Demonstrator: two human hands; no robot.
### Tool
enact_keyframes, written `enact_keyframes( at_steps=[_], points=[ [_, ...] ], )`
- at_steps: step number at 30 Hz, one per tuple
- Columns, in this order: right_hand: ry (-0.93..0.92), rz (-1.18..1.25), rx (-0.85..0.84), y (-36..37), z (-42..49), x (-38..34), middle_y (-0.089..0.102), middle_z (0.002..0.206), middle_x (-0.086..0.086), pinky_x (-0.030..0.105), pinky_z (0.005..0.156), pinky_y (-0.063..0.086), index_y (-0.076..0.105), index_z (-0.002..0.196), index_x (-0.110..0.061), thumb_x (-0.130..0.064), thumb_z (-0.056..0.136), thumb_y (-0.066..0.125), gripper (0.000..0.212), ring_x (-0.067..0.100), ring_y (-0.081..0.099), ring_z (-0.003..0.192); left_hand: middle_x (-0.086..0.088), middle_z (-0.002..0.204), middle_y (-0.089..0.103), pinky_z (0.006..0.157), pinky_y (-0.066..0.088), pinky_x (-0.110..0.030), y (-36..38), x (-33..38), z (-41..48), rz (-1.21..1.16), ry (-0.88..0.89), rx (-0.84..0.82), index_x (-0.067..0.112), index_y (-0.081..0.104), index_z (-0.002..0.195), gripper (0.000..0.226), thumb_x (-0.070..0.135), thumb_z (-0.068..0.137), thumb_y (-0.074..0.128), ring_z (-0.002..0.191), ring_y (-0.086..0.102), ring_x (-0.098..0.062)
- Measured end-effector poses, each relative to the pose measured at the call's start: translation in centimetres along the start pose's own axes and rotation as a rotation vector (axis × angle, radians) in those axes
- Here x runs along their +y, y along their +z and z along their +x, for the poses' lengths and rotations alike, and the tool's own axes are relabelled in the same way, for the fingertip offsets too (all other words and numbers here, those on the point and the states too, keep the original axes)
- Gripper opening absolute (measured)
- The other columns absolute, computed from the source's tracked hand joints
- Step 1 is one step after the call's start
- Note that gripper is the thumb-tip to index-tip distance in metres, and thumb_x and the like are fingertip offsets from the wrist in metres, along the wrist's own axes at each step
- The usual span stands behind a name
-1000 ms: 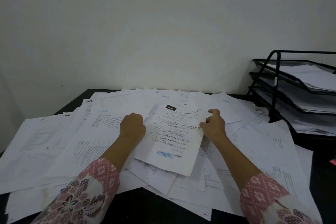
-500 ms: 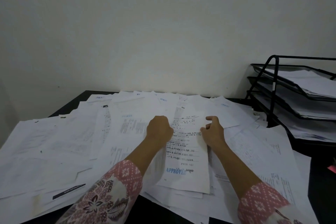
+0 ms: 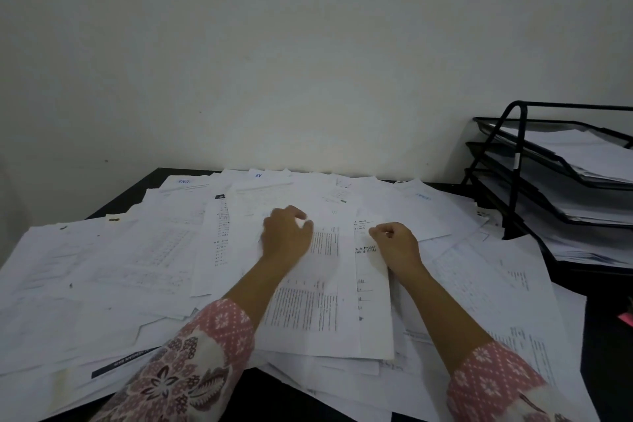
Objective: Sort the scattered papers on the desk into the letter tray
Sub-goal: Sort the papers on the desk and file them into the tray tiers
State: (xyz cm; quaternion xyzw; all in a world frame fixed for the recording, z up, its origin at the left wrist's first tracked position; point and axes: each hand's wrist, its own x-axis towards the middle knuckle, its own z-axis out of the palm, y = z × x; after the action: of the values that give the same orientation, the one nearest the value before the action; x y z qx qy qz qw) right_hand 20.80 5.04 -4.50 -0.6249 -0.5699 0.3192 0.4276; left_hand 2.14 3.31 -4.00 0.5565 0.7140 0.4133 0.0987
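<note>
We are pinching a sheet (image 3: 323,288) with our left hand (image 3: 286,240); our right hand (image 3: 399,245) is curling its fingers, grip unclear.

Your papers (image 3: 154,267) are white printed sheets, spread loose and overlapping across most of the dark desk (image 3: 613,370). They lie flat at mixed angles, and some hang past the near edge. Right in front of you a few sheets sit roughly squared in a stack (image 3: 315,312), the top one covered in dense columns of text. Your tray (image 3: 519,134) is black wire mesh with three tiers, standing at the desk's far right. Each tier already holds sheets.
</note>
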Motion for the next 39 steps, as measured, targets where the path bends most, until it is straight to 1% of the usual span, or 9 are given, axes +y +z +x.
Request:
enact_keyframes(
  at_steps=[5, 8, 15, 20, 24, 27, 33, 36, 39],
  points=[
    [-0.029, -0.099, -0.053, 0.7, 0.1, -0.5, 0.049, 0.133, 0.008, 0.018, 0.086, 0.034, 0.047, 0.129, -0.005, -0.016, 0.088, 0.064, 0.046, 0.02, 0.047, 0.122, -0.017, 0.144, 0.03, 0.109, 0.025, -0.047, -3.2, -4.5, 2.8, 0.433, -0.341, -0.014, 0.013, 0.032, 0.138, 0.062, 0.044, 0.089, 0.054, 0.135, 0.026, -0.033],
    [-0.054, -0.132, -0.052, 1.1, 0.2, -1.0, 0.048, 0.135, 0.01, 0.016, 0.083, 0.032, 0.044, 0.132, -0.005, -0.01, 0.091, 0.057, 0.044, 0.021, 0.047, 0.121, -0.019, 0.14, 0.035, 0.105, 0.03, -0.043, -4.4, -6.5, 3.7, 0.454, -0.433, -0.002, 0.009, 0.031, 0.135, 0.062, 0.045, 0.09, 0.053, 0.129, 0.033, -0.033],
    [-0.153, -0.159, -0.023, 1.3, 0.8, -1.5, 0.051, 0.129, 0.011, 0.013, 0.08, 0.033, 0.044, 0.132, -0.008, 0.007, 0.092, 0.041, 0.043, 0.019, 0.05, 0.107, -0.021, 0.13, 0.044, 0.094, 0.042, -0.039, -5.8, -8.0, 5.0, 0.206, -0.372, 0.045, 0.005, 0.037, 0.13, 0.053, 0.016, 0.086, 0.064, 0.119, 0.045, -0.035],
    [-0.071, -0.045, -0.012, 1.1, 1.9, -1.2, 0.05, 0.13, 0.013, 0.02, 0.079, 0.037, 0.047, 0.128, -0.009, -0.003, 0.096, 0.04, 0.033, 0.013, 0.047, 0.09, -0.022, 0.13, 0.048, 0.089, 0.041, -0.03, -5.5, -7.5, 5.0, -0.08, -0.29, 0.023, 0.003, 0.037, 0.135, 0.056, -0.003, 0.085, 0.06, 0.117, 0.05, -0.033],
    [-0.028, 0.02, -0.053, 0.7, 2.4, -1.0, 0.047, 0.135, 0.01, 0.022, 0.086, 0.036, 0.042, 0.131, -0.009, -0.023, 0.09, 0.062, 0.048, 0.018, 0.047, 0.112, -0.02, 0.126, 0.055, 0.082, 0.035, -0.022, -4.9, -6.4, 4.7, -0.142, -0.183, -0.08, 0.002, 0.04, 0.134, 0.05, 0.0, 0.088, 0.058, 0.114, 0.053, -0.03],
    [0.008, -0.01, -0.086, 0.4, 2.8, -1.0, 0.04, 0.14, 0.011, 0.023, 0.088, 0.034, 0.033, 0.138, -0.01, -0.016, 0.081, 0.073, 0.071, 0.025, 0.042, 0.125, -0.017, 0.128, 0.055, 0.088, 0.037, -0.023, -4.6, -5.4, 4.9, -0.133, -0.137, -0.164, 0.007, 0.042, 0.135, 0.05, 0.002, 0.088, 0.059, 0.117, 0.052, -0.028],
    [0.04, 0.043, -0.092, 0.1, 3.8, -0.9, 0.035, 0.144, 0.013, 0.024, 0.091, 0.034, 0.018, 0.147, -0.009, -0.007, 0.083, 0.069, 0.082, 0.027, 0.04, 0.128, -0.014, 0.127, 0.055, 0.089, 0.036, -0.024, -3.6, -3.9, 5.0, -0.131, -0.105, -0.298, 0.014, 0.042, 0.136, 0.048, 0.004, 0.091, 0.055, 0.117, 0.051, -0.025],
    [0.143, 0.079, -0.135, -0.4, 4.2, -1.1, 0.046, 0.135, 0.015, 0.027, 0.08, 0.045, 0.034, 0.14, -0.004, -0.01, 0.084, 0.067, 0.066, 0.028, 0.053, 0.111, -0.013, 0.121, 0.057, 0.086, 0.036, -0.022, -3.1, -3.5, 4.7, -0.125, -0.093, -0.297, 0.012, 0.042, 0.136, 0.044, 0.005, 0.093, 0.049, 0.11, 0.053, -0.023],
    [0.182, 0.13, -0.242, -1.0, 4.4, -1.1, 0.061, 0.117, 0.024, 0.032, 0.071, 0.052, 0.058, 0.102, 0.0, -0.003, 0.084, 0.065, 0.02, 0.026, 0.061, 0.082, -0.011, 0.118, 0.058, 0.084, 0.038, -0.023, -2.5, -3.1, 4.5, -0.144, -0.103, -0.286, 0.01, 0.04, 0.137, 0.039, 0.01, 0.098, 0.041, 0.099, 0.052, -0.018]
  ],
)
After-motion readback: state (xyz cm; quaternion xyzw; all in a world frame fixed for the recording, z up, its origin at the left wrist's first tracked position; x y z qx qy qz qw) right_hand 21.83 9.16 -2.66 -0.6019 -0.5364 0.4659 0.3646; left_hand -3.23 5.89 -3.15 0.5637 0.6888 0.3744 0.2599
